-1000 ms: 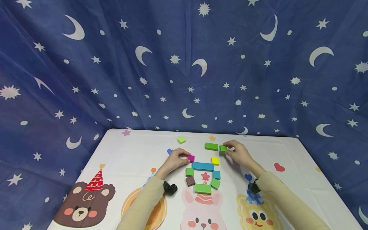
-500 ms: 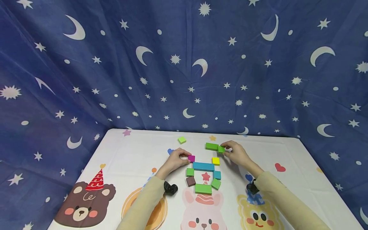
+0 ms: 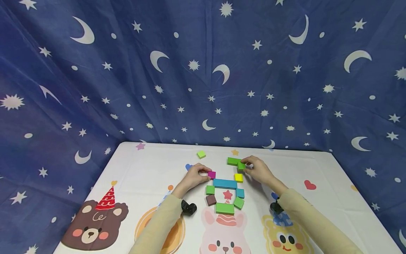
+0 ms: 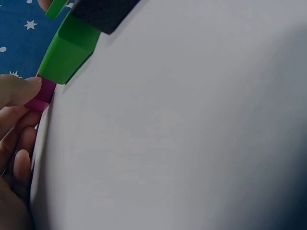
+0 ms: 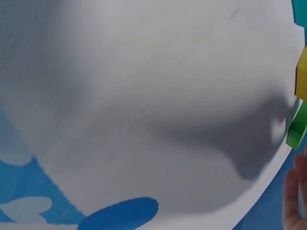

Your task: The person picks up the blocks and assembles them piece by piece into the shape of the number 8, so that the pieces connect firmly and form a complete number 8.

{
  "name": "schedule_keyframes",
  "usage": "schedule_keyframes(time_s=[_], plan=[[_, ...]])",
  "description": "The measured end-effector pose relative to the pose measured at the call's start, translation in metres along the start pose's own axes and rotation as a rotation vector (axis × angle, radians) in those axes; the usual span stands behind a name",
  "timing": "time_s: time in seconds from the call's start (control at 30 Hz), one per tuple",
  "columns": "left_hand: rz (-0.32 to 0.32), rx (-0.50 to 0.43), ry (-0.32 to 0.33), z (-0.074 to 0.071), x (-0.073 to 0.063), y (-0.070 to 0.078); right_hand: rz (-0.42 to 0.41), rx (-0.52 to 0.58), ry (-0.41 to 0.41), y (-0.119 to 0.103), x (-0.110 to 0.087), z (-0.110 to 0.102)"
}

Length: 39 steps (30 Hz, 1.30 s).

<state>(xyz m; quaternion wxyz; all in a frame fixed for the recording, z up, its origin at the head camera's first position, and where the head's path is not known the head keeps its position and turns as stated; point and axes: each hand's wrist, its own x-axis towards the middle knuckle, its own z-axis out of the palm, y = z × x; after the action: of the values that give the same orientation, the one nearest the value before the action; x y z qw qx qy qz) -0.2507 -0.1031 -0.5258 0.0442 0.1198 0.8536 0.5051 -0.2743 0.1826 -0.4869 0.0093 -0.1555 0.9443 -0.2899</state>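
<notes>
With thumb and fingers my left hand [image 3: 192,178] pinches a magenta block [image 3: 212,175] at the upper left end of a long blue block [image 3: 225,183]. The left wrist view shows the thumb on that magenta block [image 4: 47,91], beside a green block [image 4: 69,50]. My right hand [image 3: 260,172] holds a small green cube [image 3: 241,167] by its right side, in front of the right end of a long green block [image 3: 233,161]. A yellow cube [image 3: 238,178] sits just below it, above the blue block's right end. Only some right fingertips [image 5: 290,196] show in the right wrist view.
Below the blue block, a green cube [image 3: 210,189], a brown cube [image 3: 210,200], a long green block [image 3: 225,209], a tilted green cube [image 3: 239,202] and a blue cube [image 3: 240,193] form a ring. A light green block [image 3: 201,154] lies toward the table's back edge.
My right hand has moved the small green cube leftward and slightly nearer, from beside the long green block to in front of its right end. My left hand stays at the magenta block.
</notes>
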Motion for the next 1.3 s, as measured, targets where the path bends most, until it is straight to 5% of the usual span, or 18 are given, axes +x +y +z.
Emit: schedule_keyframes(time_s=[1.3], plan=[[0.025,-0.018,0.010,0.0001,-0.0016,0.0013,-0.088,-0.077,-0.085,-0.0060,0.0071,0.0080]])
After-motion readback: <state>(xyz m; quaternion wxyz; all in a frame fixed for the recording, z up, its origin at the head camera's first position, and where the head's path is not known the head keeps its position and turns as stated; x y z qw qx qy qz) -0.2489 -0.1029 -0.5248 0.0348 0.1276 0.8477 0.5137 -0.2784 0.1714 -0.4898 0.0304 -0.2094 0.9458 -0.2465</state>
